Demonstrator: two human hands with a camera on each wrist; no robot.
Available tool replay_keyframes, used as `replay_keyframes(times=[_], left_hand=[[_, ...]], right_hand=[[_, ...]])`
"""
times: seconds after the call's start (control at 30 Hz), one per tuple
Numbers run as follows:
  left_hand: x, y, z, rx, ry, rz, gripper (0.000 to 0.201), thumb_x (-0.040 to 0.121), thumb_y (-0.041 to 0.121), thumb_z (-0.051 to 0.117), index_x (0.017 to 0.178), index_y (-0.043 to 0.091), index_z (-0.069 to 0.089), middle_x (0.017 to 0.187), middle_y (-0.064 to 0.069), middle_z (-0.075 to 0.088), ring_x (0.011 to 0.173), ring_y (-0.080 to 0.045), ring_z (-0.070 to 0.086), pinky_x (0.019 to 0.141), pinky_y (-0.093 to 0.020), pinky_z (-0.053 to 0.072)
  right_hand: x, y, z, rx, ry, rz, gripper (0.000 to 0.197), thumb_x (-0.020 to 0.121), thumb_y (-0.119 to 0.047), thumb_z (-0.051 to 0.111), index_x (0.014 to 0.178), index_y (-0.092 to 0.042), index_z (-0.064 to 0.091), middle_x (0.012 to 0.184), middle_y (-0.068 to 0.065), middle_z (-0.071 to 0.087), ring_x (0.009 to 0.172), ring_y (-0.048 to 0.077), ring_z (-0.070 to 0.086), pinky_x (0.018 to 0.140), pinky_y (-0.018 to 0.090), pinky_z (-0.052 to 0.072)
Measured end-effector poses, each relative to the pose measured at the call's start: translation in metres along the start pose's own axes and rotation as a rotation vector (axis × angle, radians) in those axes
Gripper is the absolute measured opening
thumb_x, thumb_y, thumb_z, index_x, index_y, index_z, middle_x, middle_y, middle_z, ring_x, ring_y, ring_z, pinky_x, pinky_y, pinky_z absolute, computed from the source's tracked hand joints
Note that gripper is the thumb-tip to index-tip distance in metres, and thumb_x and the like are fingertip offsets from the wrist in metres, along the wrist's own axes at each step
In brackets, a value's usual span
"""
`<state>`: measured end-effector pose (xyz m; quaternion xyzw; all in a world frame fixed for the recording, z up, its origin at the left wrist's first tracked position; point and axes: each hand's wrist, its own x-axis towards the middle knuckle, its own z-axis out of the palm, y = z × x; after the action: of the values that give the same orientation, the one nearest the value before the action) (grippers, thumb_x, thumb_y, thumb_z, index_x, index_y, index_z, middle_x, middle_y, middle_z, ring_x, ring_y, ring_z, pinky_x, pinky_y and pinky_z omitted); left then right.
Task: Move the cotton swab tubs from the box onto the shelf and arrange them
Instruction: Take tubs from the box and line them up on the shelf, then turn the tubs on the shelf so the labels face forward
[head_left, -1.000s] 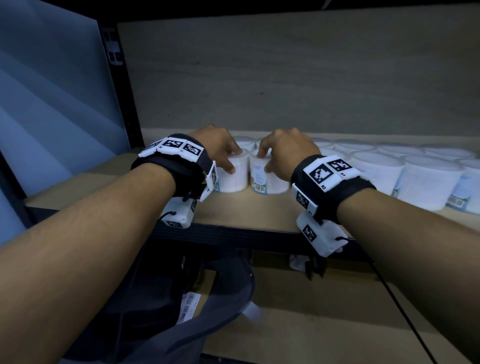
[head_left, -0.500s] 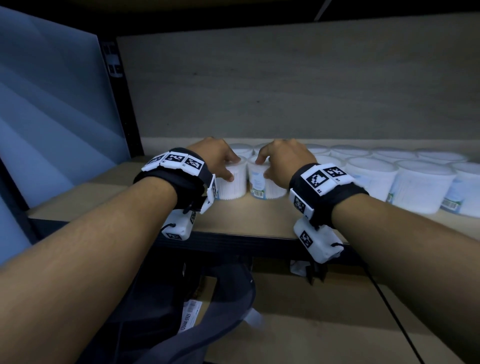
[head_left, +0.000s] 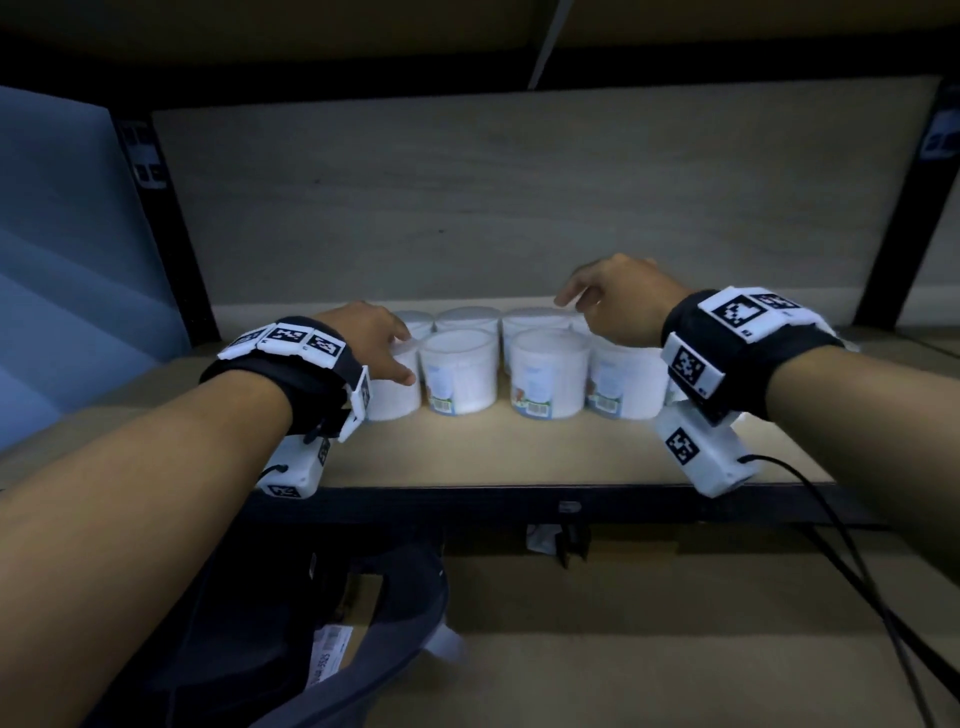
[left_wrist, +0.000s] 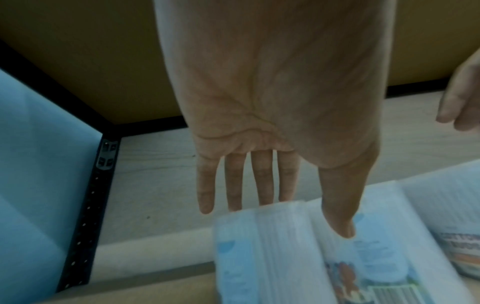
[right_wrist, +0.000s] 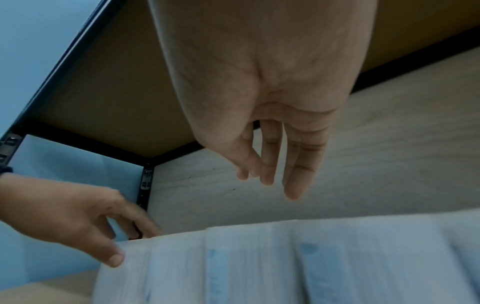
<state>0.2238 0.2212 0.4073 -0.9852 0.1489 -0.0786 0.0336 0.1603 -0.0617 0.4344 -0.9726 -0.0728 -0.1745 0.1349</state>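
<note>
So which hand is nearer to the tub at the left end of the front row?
Left. The left hand touches that tub, its thumb lying against the side. The right hand is off to the right, raised over the tubs at the other end of the group.

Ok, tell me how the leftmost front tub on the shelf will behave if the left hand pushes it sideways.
The leftmost front tub stands upright on a flat base, so it will probably slide, not roll. It looks like thin plastic, likely light, so a high push might tip it. The left hand touches its side; the neighbouring tub would likely get nudged.
</note>
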Motion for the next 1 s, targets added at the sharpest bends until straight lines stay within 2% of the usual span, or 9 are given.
replay_keyframes(times=[0.13, 0.27, 0.37, 0.47, 0.6, 0.7, 0.83, 0.93, 1.0], left_hand=[[0.006, 0.025, -0.010, -0.008, 0.018, 0.063, 0.064, 0.084, 0.050, 0.065, 0.142, 0.029, 0.050, 0.139, 0.009, 0.057, 0.124, -0.016, 0.054, 0.103, -0.030, 0.044], [0.011, 0.068, -0.023, -0.039, 0.001, 0.162, 0.065, 0.086, 0.055, 0.062, 0.144, 0.027, 0.047, 0.140, 0.008, 0.056, 0.125, -0.017, 0.054, 0.106, -0.028, 0.041], [0.016, 0.103, -0.026, -0.097, 0.007, 0.223, 0.070, 0.084, 0.061, 0.062, 0.144, 0.026, 0.049, 0.140, 0.007, 0.056, 0.126, -0.016, 0.054, 0.107, -0.028, 0.040], [0.022, 0.139, -0.028, -0.147, 0.005, 0.275, 0.073, 0.083, 0.063, 0.063, 0.144, 0.026, 0.049, 0.138, 0.007, 0.057, 0.124, -0.016, 0.055, 0.104, -0.026, 0.039], [0.031, 0.184, -0.026, -0.163, 0.011, 0.344, 0.076, 0.078, 0.069, 0.063, 0.141, 0.030, 0.050, 0.134, 0.011, 0.059, 0.120, -0.015, 0.057, 0.104, -0.032, 0.044], [0.035, 0.214, -0.024, -0.178, 0.019, 0.404, 0.074, 0.079, 0.066, 0.065, 0.141, 0.029, 0.051, 0.135, 0.010, 0.059, 0.116, -0.015, 0.059, 0.101, -0.029, 0.045], [0.041, 0.247, -0.021, -0.193, 0.042, 0.474, 0.074, 0.078, 0.063, 0.067, 0.140, 0.026, 0.053, 0.137, 0.007, 0.058, 0.123, -0.013, 0.055, 0.104, -0.028, 0.043], [0.050, 0.266, -0.016, -0.176, 0.054, 0.510, 0.074, 0.077, 0.065, 0.067, 0.138, 0.025, 0.055, 0.139, 0.006, 0.056, 0.125, -0.015, 0.054, 0.102, -0.028, 0.042], [0.053, 0.278, -0.013, -0.162, 0.053, 0.528, 0.072, 0.078, 0.063, 0.067, 0.138, 0.025, 0.055, 0.139, 0.005, 0.055, 0.124, -0.016, 0.054, 0.100, -0.028, 0.042]], right_hand=[[-0.012, 0.027, -0.017, -0.065, 0.022, 0.024, 0.043, 0.084, -0.005, 0.047, 0.111, -0.028, 0.070, 0.114, -0.001, 0.066, 0.113, 0.023, 0.057, 0.096, 0.027, 0.045], [-0.026, 0.056, -0.031, -0.095, 0.003, 0.071, 0.045, 0.083, -0.003, 0.047, 0.114, -0.027, 0.069, 0.116, 0.001, 0.065, 0.113, 0.024, 0.055, 0.096, 0.030, 0.045], [-0.033, 0.080, -0.038, -0.109, -0.008, 0.126, 0.043, 0.083, -0.005, 0.048, 0.111, -0.031, 0.068, 0.116, 0.000, 0.064, 0.112, 0.022, 0.056, 0.098, 0.033, 0.047], [-0.041, 0.103, -0.044, -0.121, -0.028, 0.179, 0.043, 0.083, -0.006, 0.049, 0.110, -0.034, 0.066, 0.113, -0.001, 0.064, 0.110, 0.021, 0.057, 0.096, 0.035, 0.049], [-0.054, 0.133, -0.054, -0.148, -0.045, 0.228, 0.041, 0.085, -0.008, 0.053, 0.115, -0.032, 0.065, 0.118, 0.000, 0.063, 0.109, 0.021, 0.058, 0.092, 0.033, 0.050], [-0.061, 0.151, -0.057, -0.160, -0.051, 0.261, 0.041, 0.086, -0.009, 0.055, 0.117, -0.033, 0.065, 0.123, 0.001, 0.062, 0.110, 0.022, 0.058, 0.091, 0.033, 0.050], [-0.069, 0.169, -0.054, -0.176, -0.053, 0.288, 0.040, 0.084, -0.012, 0.059, 0.117, -0.035, 0.064, 0.121, 0.000, 0.062, 0.105, 0.021, 0.061, 0.087, 0.032, 0.053], [-0.072, 0.176, -0.050, -0.192, -0.060, 0.305, 0.038, 0.082, -0.019, 0.064, 0.115, -0.038, 0.062, 0.116, -0.001, 0.064, 0.102, 0.019, 0.062, 0.085, 0.031, 0.054], [-0.073, 0.181, -0.047, -0.204, -0.066, 0.306, 0.040, 0.081, -0.025, 0.068, 0.118, -0.038, 0.061, 0.119, -0.001, 0.062, 0.105, 0.020, 0.059, 0.085, 0.030, 0.051]])
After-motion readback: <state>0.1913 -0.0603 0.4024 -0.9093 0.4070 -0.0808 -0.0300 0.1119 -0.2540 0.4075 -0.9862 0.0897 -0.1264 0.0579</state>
